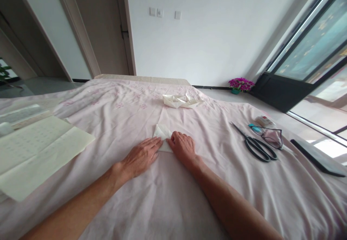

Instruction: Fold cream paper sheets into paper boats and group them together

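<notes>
A small piece of folded cream paper [162, 131] lies on the pink bedspread in front of me, its pointed top facing away. My left hand [143, 155] rests flat across its left side, fingers stretched out. Curled fingers of my right hand [184, 146] pinch the right side of the paper, covering that edge. Beyond the hands, folded paper boats [177, 102] sit together on the cloth; how many there are is hard to make out.
Large cream sheets [51, 146] with faint writing spread at the left. To the right lie black scissors [258, 148], eyeglasses [272, 137], a small white packet [264, 121] and a dark flat device [317, 157]. Purple flowers [240, 84] stand on the floor by the wall.
</notes>
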A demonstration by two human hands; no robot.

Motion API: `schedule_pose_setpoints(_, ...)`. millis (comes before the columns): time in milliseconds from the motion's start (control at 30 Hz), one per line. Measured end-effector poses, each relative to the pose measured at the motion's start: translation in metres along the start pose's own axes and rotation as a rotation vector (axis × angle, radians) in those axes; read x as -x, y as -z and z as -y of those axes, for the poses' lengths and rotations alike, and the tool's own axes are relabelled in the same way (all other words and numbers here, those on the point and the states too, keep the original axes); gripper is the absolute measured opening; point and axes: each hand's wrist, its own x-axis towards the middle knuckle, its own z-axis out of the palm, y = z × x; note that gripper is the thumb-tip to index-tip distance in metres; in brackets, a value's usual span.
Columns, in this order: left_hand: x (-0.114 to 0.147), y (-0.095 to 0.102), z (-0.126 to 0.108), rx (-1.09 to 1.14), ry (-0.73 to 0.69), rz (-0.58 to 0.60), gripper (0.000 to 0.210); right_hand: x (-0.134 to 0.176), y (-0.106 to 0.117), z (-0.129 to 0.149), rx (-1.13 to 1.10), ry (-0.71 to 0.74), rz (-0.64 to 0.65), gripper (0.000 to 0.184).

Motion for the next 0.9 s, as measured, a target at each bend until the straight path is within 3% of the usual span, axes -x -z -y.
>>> schedule_pose_setpoints(133,0.002,0.001,-0.008,-0.026,0.025,-0.016,0.047,0.009,0.001,0.010,0.060,0.067,-0.067,0.022)
schedule_pose_setpoints(267,0.003,-0.002,-0.012,-0.031,0.056,-0.033,0.046,0.020,-0.008,0.018,0.023,0.116,-0.122,0.040)
schedule_pose_setpoints(533,0.004,-0.002,-0.012,-0.067,0.088,0.026,0.047,0.026,-0.008,-0.009,0.049,0.128,0.018,0.057)
schedule_pose_setpoints(767,0.007,-0.006,-0.009,-0.054,0.061,-0.019,0.044,0.031,0.017,-0.055,-0.013,0.126,0.056,0.045)
schedule_pose_setpoints(900,0.002,-0.007,-0.012,-0.086,0.064,-0.040,0.040,0.022,0.031,-0.060,-0.133,0.082,0.066,0.038)
